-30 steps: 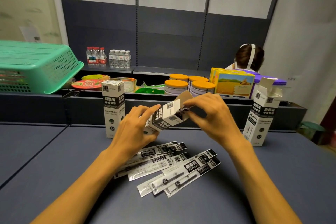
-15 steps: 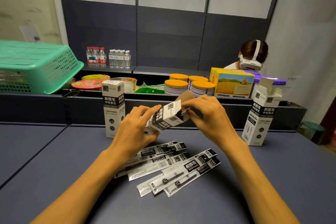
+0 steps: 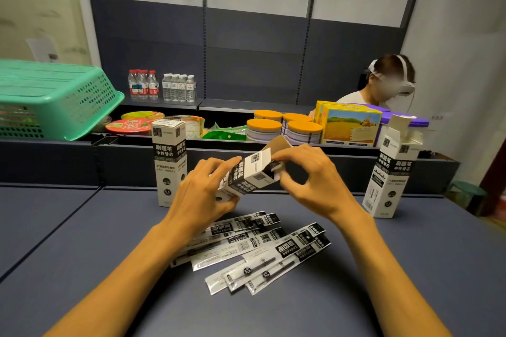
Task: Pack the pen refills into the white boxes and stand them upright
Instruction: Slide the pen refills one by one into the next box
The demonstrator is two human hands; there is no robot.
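1. Hands meet at the middle of the frame over one white box (image 3: 247, 176), which is held tilted off the table, its open end toward the right.
2. Left hand (image 3: 204, 194) grips the lower body of that box, fingers curled round it and steadying it.
3. Right hand (image 3: 306, 175) pinches at the open mouth, thumb and fingertips on the end flaps; the brown inner flap (image 3: 278, 145) stands up just above them.
4. Compared with a second ago, the right hand has drawn in closer over the opening and the box sits slightly lower and flatter; the flap is being worked toward the mouth. Dark ends of refills show inside the opening, so I judge this box is filled and the closing step is under way.
5. Loose pen refills (image 3: 262, 249) lie fanned on the dark table (image 3: 82, 268) in the lower centre, just below the hands, unmoved; several packets remain to pack.
6. Closed box (image 3: 169, 164) stands upright left of centre, apparently finished.
7. Open box (image 3: 391, 172) stands at the right edge, lid flaps up, likely waiting for the remaining refills.
8. Green basket (image 3: 54, 98) sits at upper left; a shelf of bottles, tins and cartons runs behind, and a person with a headset is at upper right.
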